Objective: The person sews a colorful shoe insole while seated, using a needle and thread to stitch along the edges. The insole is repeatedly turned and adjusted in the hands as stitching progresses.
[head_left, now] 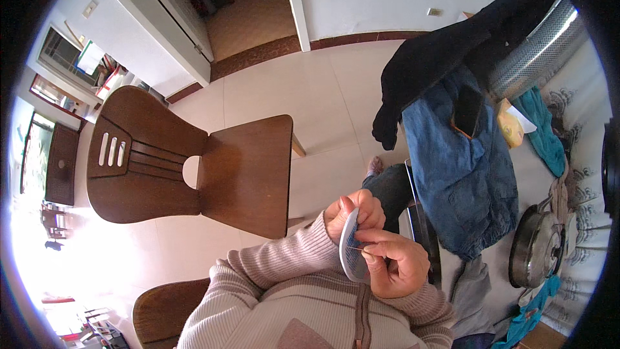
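Note:
In front of my chest is a thin, curved insole (349, 260) with a white edge and a blue patterned face, tilted nearly edge-on. My left hand (363, 212) is closed around its upper end, thumb on the outer side and fingers behind. My right hand (398, 265) is beside the blue face, thumb and forefinger pinched on a fine needle (356, 248). The needle's tip points toward the insole; I cannot make out whether it has gone in. Any thread is too thin to see.
A brown wooden chair (248, 171) stands ahead to the left, and another chair's edge (165, 313) shows lower left. On the right, a table bears blue jeans (452, 168), a black garment (439, 58), a dark phone (467, 111), a lidded pan (535, 249) and teal cloth (541, 129).

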A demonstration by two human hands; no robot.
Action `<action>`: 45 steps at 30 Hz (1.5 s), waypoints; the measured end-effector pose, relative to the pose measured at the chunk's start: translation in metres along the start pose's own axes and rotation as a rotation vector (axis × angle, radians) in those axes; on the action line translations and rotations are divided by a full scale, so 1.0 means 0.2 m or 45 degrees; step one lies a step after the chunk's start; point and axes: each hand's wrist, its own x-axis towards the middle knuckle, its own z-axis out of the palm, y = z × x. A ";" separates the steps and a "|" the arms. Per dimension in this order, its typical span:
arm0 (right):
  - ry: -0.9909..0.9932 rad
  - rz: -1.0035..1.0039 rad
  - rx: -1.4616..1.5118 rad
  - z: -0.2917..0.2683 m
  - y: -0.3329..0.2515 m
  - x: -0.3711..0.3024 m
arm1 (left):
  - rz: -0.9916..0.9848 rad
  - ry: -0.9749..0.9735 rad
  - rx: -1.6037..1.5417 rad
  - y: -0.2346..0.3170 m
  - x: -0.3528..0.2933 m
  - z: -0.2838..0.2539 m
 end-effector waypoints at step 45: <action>0.098 0.609 0.487 -0.01 0.14 -0.01 | -0.252 0.723 1.574 0.24 -0.04 0.18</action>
